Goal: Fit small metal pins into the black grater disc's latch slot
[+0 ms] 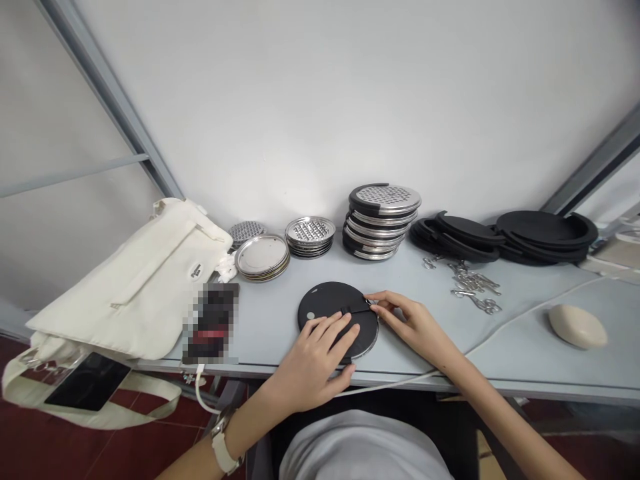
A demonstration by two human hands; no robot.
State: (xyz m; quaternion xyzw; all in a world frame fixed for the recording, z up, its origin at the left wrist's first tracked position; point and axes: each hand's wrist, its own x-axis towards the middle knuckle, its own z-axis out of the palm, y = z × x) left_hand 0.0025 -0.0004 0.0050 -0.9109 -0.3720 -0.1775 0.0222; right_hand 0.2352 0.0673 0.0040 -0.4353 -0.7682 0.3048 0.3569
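Observation:
A round black case [337, 297] lies flat near the table's front edge, with a strap across it and a metal rim at its lower right. My left hand [320, 360] rests on top of it, fingers spread, thumb along the near edge. At the case's right side, my right hand [400, 317] pinches a small metal clasp [369, 302] between thumb and fingers, where the strap ends. Several loose metal clasps [473, 283] lie in a heap farther right. Behind the case stands a stack of metal graters in black covers [383, 223].
Left of that stack are grater discs [310, 231] and plain metal lids [263, 257]. Black covers [455, 233] are piled at the back right. A white bag [135, 280] and a phone [213, 323] occupy the left; a white mouse [577, 327] and a cable [530, 307] the right.

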